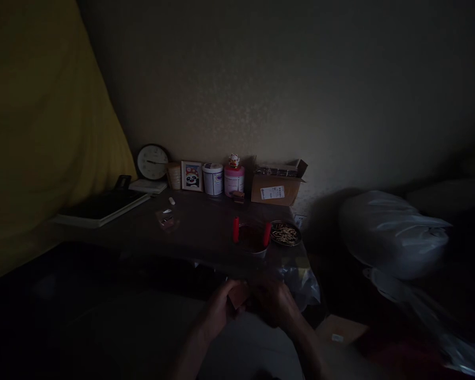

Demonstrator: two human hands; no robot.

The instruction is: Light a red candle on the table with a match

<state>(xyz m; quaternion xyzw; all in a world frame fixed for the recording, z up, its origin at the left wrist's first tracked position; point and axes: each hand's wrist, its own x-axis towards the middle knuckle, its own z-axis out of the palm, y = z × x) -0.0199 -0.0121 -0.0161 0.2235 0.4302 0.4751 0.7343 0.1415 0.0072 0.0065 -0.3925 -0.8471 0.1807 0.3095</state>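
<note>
My left hand (225, 301) is closed around a small reddish-brown matchbox (238, 295), held in front of the table's near edge. Just to the right of the box, my right hand (276, 298) is curled and partly blurred. Its fingertips are in dark shadow, so what they pinch is hidden. Beyond the hands, a red candle (236, 229) and a second red candle (266, 234) stand upright at either side of a round dark bowl (257, 253). Beside it, a round dish (272, 240) holds many loose matchsticks (287, 234).
Along the wall stand a round clock (152, 162), a framed panda picture (192, 176), a white tin (212, 179), a pink tin (234, 182) with a cat figurine, and a cardboard box (275, 191). A white plastic bag (391, 232) bulges at right. The room is dim.
</note>
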